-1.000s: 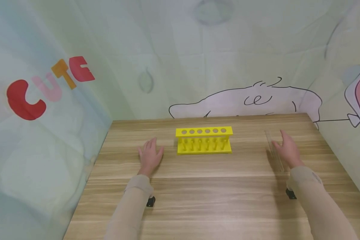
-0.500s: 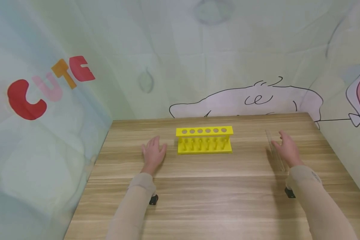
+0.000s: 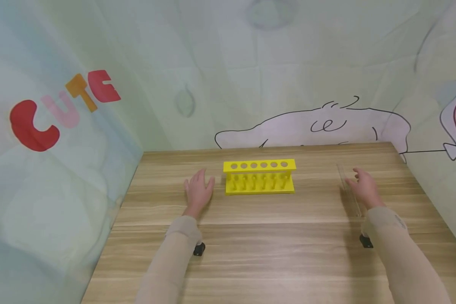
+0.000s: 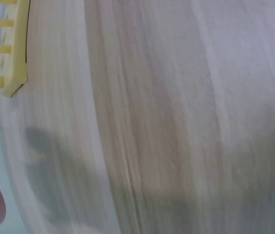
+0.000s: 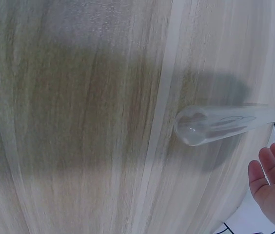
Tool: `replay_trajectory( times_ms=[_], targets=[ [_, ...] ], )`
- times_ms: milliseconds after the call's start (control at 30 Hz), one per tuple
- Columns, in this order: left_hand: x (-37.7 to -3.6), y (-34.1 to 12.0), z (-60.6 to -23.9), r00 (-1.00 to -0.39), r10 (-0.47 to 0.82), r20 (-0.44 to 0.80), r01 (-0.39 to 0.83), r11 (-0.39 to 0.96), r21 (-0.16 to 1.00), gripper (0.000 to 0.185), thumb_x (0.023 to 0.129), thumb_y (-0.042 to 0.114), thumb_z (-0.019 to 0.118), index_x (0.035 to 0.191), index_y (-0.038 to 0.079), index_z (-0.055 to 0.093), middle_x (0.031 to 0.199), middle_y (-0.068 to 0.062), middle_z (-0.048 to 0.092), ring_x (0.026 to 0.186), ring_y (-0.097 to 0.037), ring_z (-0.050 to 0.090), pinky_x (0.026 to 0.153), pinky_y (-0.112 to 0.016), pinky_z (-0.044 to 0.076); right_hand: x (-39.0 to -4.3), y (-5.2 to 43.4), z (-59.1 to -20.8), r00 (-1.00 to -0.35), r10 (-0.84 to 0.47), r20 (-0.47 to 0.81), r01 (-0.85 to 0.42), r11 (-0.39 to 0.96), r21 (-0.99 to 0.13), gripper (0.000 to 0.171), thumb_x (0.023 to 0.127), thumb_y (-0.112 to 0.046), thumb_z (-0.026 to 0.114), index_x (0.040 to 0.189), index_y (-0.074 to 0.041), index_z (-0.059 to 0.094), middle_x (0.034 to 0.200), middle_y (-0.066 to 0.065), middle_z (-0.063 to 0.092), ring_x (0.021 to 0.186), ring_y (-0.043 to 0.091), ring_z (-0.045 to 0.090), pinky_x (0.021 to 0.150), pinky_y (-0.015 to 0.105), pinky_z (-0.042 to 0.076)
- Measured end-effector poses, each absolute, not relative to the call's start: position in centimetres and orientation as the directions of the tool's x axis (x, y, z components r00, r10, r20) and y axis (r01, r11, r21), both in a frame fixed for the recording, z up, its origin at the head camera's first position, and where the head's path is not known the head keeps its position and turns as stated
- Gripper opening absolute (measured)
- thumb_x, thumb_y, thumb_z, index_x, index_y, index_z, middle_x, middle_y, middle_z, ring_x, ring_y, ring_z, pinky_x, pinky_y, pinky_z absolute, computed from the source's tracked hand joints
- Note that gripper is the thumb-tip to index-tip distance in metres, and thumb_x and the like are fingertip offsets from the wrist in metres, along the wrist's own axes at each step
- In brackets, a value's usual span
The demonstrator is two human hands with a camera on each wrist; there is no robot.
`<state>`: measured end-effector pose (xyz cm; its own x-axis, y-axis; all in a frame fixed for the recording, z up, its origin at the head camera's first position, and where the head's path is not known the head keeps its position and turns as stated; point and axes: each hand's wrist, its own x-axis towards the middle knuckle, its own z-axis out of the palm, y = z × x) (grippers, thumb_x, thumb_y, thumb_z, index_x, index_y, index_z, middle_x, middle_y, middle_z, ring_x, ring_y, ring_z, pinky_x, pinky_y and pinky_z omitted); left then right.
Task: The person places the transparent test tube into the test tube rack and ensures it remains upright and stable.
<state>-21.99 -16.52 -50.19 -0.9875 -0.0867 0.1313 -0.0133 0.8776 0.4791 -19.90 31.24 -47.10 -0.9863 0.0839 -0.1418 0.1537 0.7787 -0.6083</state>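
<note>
A clear test tube (image 3: 354, 202) lies lengthwise on the wooden table at the right. Its rounded end points toward me, as the right wrist view shows of the tube (image 5: 220, 126). My right hand (image 3: 366, 188) hovers beside it, thumb overlapping the tube in the head view, fingers relaxed and apart from it. A yellow test tube rack (image 3: 259, 169) with a row of holes and pegs stands upright at the middle back, holding no tubes. Left of the rack, my left hand (image 3: 199, 190) is spread over the table with nothing in it. Only a bit of that hand shows in the left wrist view.
The wood-grain table (image 3: 281, 257) ends at the back against a printed cloth (image 3: 228, 76). More cloth with coloured letters hangs along the left side.
My left hand has shifted to the right, closer to the rack. My right hand stays nearly still beside the tube, its fingers bending slightly. Rack and tube are where they were.
</note>
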Motion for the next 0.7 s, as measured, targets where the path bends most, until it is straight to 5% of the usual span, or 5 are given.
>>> replay_trajectory(
  times_ms=[700],
  targets=[
    [-22.7,-14.4,-49.5,-0.986,-0.120,0.113,-0.029,0.801,0.597,0.052,0.092,0.037,0.040,0.136,0.011,0.032,0.140,-0.008,0.035,0.128,-0.026,0.033,0.107,-0.044,0.020,-20.5,31.8,-46.6,-0.986,0.100,-0.134,0.161,0.779,-0.606,0.054,0.091,-0.019,0.043,0.130,0.013,0.025,0.120,0.040,0.036,0.106,0.050,0.042,0.086,0.056,0.038]
  ],
)
